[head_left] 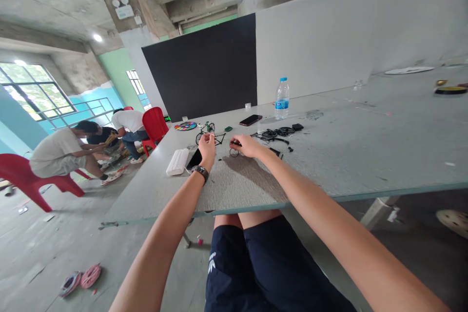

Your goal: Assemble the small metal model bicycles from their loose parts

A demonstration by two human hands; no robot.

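One left hand [207,148] just left of the dark frame [220,139], grip unclear; one right hand [245,145] pinched around a dark piece [237,144], nearer the thin wheel [234,153]. Apart above the worktop [351,151], frame between.

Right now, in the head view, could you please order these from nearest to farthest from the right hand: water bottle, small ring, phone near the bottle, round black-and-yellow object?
1. Small ring: just below the right hand.
2. Phone: lying beyond the hand.
3. Water bottle: farther back, right of the phone.
4. Round black-and-yellow object: far right.
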